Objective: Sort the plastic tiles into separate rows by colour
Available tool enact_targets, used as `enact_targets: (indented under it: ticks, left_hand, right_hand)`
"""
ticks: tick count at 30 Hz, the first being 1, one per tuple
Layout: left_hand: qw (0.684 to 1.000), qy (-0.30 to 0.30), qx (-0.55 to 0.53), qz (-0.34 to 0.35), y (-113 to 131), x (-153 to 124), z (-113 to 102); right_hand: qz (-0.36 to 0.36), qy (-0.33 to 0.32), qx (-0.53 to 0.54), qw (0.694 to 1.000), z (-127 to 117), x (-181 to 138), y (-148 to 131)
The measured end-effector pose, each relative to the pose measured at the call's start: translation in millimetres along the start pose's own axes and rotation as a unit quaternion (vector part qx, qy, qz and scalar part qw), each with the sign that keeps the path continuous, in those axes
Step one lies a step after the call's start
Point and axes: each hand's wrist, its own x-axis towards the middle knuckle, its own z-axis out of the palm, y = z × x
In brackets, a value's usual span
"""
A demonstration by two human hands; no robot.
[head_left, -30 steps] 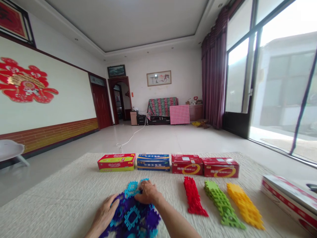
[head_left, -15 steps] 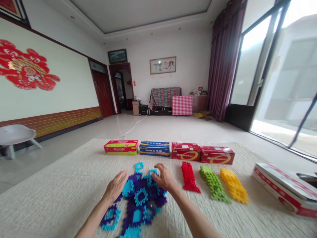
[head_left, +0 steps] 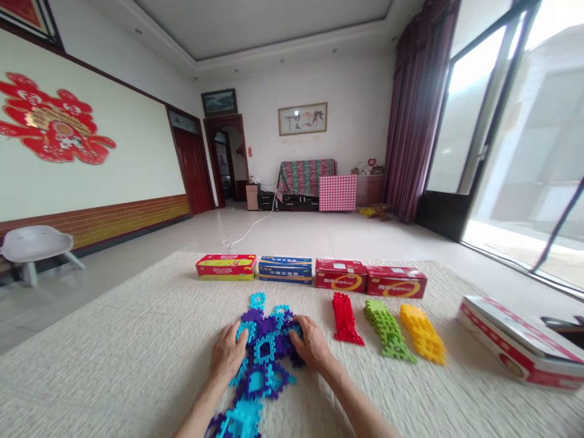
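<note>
A loose pile of light blue and purple interlocking toy tiles lies on the mat in front of me. My left hand rests against the left side of the pile, fingers curved and thumb apart, touching light blue tiles. On the opposite side, my right hand touches the tiles with its thumb and fingers spread. Some fingertips are hidden among the pieces. To the right lie three sorted rows of similar tiles: a red row, a green row and a yellow row.
Behind the pile stand a pink and yellow box, a blue box and two red boxes. A white and red carton lies at the right on the beige mat. A white chair stands at far left.
Both hands have come down onto the pile's sides and moved closer together. Tiles at the left and right have been pushed inward, making the pile narrower. The view has shifted slightly.
</note>
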Motion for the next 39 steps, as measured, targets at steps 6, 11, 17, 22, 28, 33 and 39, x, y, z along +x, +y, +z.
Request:
enact_targets:
  ticks: [6, 11, 17, 22, 28, 33, 39]
  left_hand:
    - [0.993, -0.008, -0.115, 0.017, 11, 12, -3]
    - [0.988, 0.018, -0.155, -0.02, -13, -7, -29]
    - [0.975, 0.016, -0.222, -0.03, -23, -42, -44]
    - [0.965, 0.008, -0.262, -0.035, -12, -60, -45]
    - [0.953, 0.016, -0.295, -0.064, -8, -65, -41]
    - [0.894, 0.028, -0.42, -0.154, -10, -61, -41]
    - [0.749, -0.02, -0.592, -0.299, 16, -45, -52]
  right_hand:
    - [0.033, 0.054, -0.02, 0.998, -6, -10, 5]
    - [-0.099, 0.079, -0.014, 0.992, -11, -35, -39]
    - [-0.274, -0.153, 0.054, 0.948, -9, -83, -107]
    - [-0.263, -0.244, 0.043, 0.932, 2, -105, -115]
    - [-0.235, -0.214, 0.002, 0.948, 11, -104, -122]
    - [-0.257, -0.161, -0.022, 0.953, 17, -99, -126]
    - [-0.27, -0.105, -0.001, 0.957, 30, -84, -123]
